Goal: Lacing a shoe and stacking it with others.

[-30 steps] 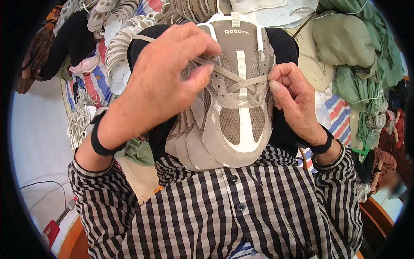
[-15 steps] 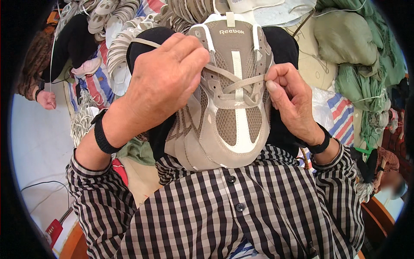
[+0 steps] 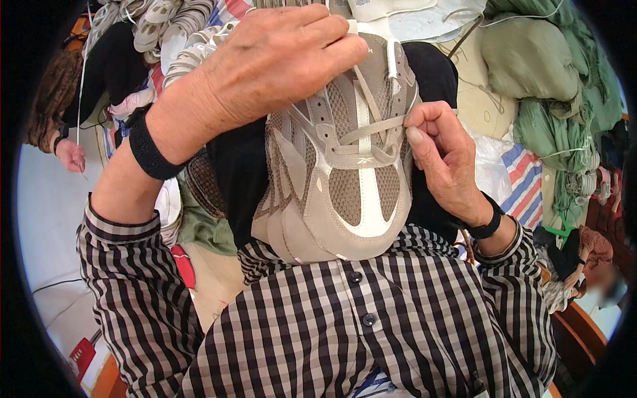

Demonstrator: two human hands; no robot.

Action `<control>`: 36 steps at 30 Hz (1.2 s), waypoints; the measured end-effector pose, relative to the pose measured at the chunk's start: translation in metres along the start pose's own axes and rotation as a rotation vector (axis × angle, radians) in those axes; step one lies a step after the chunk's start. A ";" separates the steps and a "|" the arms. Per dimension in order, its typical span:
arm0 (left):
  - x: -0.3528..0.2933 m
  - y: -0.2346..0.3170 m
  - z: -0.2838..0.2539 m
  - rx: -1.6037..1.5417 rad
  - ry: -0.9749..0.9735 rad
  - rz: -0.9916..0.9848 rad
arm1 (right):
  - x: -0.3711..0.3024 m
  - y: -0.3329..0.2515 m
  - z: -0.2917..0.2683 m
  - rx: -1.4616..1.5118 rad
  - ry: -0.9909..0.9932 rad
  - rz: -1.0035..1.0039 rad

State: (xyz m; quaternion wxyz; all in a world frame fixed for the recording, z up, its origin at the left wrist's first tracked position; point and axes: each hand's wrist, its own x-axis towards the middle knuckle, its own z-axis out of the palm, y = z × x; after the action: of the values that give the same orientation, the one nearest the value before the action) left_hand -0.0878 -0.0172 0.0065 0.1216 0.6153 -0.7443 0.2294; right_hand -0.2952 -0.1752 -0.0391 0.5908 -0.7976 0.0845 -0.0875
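Observation:
A taupe and off-white shoe upper [image 3: 358, 245] rests on my lap, toe toward me, on top of several more of the same kind. A flat beige shoelace [image 3: 369, 99] runs through its lowest eyelets. My left hand [image 3: 279, 60] is closed high over the tongue and the left eyelet row, with one length of lace running up to its fingers; the fingertips are partly hidden. At the right eyelet row, my right hand [image 3: 444, 152] pinches the lace's other length between thumb and forefinger. The left row's upper eyelets are covered by my left hand.
Piles of shoe uppers [image 3: 192, 26] lie at the far left. Green fabric bundles [image 3: 531, 56] fill the far right, beside a striped sheet [image 3: 524, 176]. Another person's hand [image 3: 71, 156] shows at the left edge, and another person sits at the right edge.
My left hand has moved up and to the right over the tongue, bringing its lace length from the left side to nearly upright. My right hand has barely moved, keeping its pinch.

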 end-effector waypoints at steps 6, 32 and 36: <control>-0.014 -0.011 0.005 0.082 -0.061 0.078 | -0.002 0.004 -0.002 -0.034 -0.020 0.011; -0.064 -0.016 -0.044 0.299 -0.119 -0.196 | 0.010 0.000 0.003 -0.004 -0.046 0.036; -0.068 -0.013 -0.070 0.290 -0.074 -0.215 | 0.017 0.002 0.003 -0.014 -0.038 0.012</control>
State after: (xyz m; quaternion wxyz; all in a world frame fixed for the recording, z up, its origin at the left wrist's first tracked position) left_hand -0.0674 0.0741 0.0382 0.0278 0.7105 -0.6372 0.2972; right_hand -0.2781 -0.1770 -0.0409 0.5874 -0.8026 0.0786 -0.0681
